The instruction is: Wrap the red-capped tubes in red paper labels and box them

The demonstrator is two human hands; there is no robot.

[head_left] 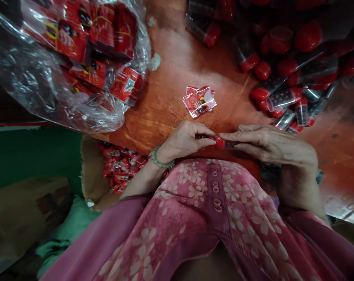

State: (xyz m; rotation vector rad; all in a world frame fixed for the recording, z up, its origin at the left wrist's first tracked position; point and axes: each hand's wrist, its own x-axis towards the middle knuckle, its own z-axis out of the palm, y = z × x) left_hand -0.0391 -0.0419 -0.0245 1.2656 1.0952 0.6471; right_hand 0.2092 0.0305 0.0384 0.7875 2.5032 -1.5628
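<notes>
Close to my body at the table's near edge, both hands work on one small item. My left hand (185, 139) is closed, with thumb and fingers pinching a red printed sleeve (204, 137) near the red end of a container. The fingers of my right hand (263, 142) are closed around the clear, dark-looking body of that small red-capped container (230, 144). The sleeve meets the red cap between the hands; how far it covers the cap is partly hidden by my fingers. Just beyond lies a small pile of flat red printed sleeves (199, 102).
At the upper left, a clear plastic bag (86, 113) holds bundles of red sleeves. Many red-capped clear containers (285, 97) are heaped at the upper right of the table (165, 78). A cardboard box (92, 171) of red-wrapped pieces (121, 168) stands below the table's left edge.
</notes>
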